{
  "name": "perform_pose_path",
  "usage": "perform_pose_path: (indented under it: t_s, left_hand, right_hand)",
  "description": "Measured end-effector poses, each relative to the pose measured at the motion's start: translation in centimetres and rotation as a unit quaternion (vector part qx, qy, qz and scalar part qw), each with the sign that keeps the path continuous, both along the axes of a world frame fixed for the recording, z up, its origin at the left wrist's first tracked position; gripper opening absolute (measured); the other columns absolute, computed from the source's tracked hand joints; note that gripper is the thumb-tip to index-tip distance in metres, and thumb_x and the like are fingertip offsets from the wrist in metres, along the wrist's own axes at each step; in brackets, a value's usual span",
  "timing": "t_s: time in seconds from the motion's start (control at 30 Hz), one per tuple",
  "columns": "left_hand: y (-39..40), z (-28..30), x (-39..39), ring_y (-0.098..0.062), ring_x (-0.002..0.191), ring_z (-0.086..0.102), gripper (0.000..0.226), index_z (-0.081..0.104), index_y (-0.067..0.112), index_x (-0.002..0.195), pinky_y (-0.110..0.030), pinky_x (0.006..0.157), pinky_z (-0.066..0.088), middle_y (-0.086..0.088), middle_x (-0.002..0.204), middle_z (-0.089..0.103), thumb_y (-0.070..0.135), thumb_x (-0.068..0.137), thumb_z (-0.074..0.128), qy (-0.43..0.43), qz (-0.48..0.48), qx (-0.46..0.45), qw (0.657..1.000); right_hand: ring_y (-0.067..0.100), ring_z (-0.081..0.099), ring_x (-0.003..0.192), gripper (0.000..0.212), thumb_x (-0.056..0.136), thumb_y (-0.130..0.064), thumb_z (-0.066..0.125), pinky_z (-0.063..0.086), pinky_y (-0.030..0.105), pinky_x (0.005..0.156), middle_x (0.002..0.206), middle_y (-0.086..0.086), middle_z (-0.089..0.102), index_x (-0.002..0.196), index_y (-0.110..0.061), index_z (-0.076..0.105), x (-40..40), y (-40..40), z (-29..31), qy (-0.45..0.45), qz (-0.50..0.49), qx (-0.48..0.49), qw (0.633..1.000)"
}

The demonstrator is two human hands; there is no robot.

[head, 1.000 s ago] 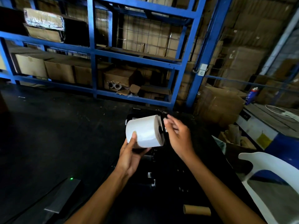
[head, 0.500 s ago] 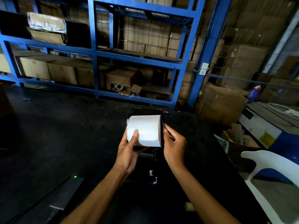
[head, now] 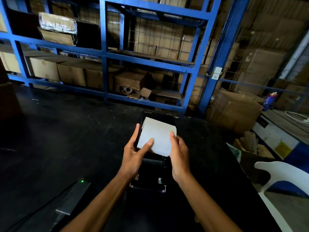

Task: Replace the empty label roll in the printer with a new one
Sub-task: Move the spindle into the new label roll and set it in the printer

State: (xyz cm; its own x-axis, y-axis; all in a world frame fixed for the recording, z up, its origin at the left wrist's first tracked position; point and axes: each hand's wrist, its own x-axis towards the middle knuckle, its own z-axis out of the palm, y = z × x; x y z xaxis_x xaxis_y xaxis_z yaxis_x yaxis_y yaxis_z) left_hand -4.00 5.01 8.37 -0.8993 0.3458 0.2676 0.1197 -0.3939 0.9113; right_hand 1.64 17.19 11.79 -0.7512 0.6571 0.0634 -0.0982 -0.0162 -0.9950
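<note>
- Black tabletop [head: 50, 139] fills the near view; both forearms reach in from the bottom edge.
- Grey flat device [head: 73, 196] near left on the table, small green light [head: 82, 181] lit at its far end.
- Black printer [head: 148, 178] sits centre on the table w/ lid [head: 158, 117] tipped up at the far side; faint lettering on the lid edge reads approx "Xprinter", not fully sharp.
- White label roll [head: 158, 139] is held over the open printer bay, in front of the lid, tilted; whether it's seated in the bay can't be told.
- Left hand [head: 133, 153] grips the roll's left end, thumb laid on the paper face, fingers wrapped round behind.
- Right hand [head: 178, 151] holds the roll's right end, fingers lying along that side, thumb hidden.
- White plastic chair [head: 284, 174] at the right, beside the table edge.
- Open box w/ brown cardboard tubes [head: 250, 143] on the floor past the chair.
- Blue spray can [head: 269, 101] w/ red mark further right; text too small to read.
- White switch box [head: 216, 73] on a blue post.
- Blue steel rack [head: 105, 56] across the back, shelves packed w/ cardboard boxes [head: 71, 74]; one parcel [head: 57, 27] in shiny wrap upper left; no print readable on any box.
</note>
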Motion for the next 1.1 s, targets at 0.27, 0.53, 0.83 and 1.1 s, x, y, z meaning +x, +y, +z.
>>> perform_pose_path:
  t_s: [0.27,0.53,0.83,1.1]
  left_hand:
    - [0.1,0.4,0.2,-0.008,0.118,0.059,0.078,0.034,0.042,0.142,-0.02,0.088,0.052,0.014,0.127,0.063,0.03,0.078,0.077,0.024,0.003,-0.012,1.0]
    - [0.5,1.1,0.8,-0.014,0.127,0.051,0.075,0.038,0.04,0.141,-0.038,0.104,0.047,0.002,0.14,0.051,0.032,0.078,0.077,0.074,0.024,-0.077,0.994]
    - [0.8,1.0,0.6,0.003,0.124,0.046,0.072,0.031,0.039,0.145,-0.01,0.092,0.045,0.003,0.141,0.044,0.034,0.084,0.068,0.11,0.05,-0.123,0.985]
    - [1.3,-0.3,0.4,-0.004,0.117,0.056,0.099,0.001,0.06,0.14,-0.016,0.092,0.05,-0.002,0.133,0.053,0.041,0.076,0.074,0.061,0.053,-0.101,0.992]
  right_hand:
    - [0.014,0.066,0.101,0.042,0.08,-0.055,0.063,0.055,0.045,0.091,0.114,-0.006,0.066,0.118,-0.039,0.053,-0.5,-0.6,-1.3,0.012,-0.007,-0.051,0.999]
    - [0.013,0.069,0.092,0.043,0.077,-0.047,0.071,0.06,0.037,0.071,0.112,-0.005,0.066,0.117,-0.043,0.053,-1.0,-1.1,-1.1,0.051,-0.023,-0.166,0.984]
    - [0.014,0.069,0.094,0.038,0.079,-0.046,0.071,0.06,0.039,0.073,0.11,-0.004,0.068,0.114,-0.04,0.056,-1.6,-0.4,-1.0,0.055,-0.004,-0.148,0.988]
    - [0.014,0.068,0.095,0.046,0.077,-0.049,0.07,0.061,0.039,0.071,0.109,-0.006,0.067,0.119,-0.038,0.056,-2.0,-0.1,-2.6,0.024,-0.016,-0.149,0.988]
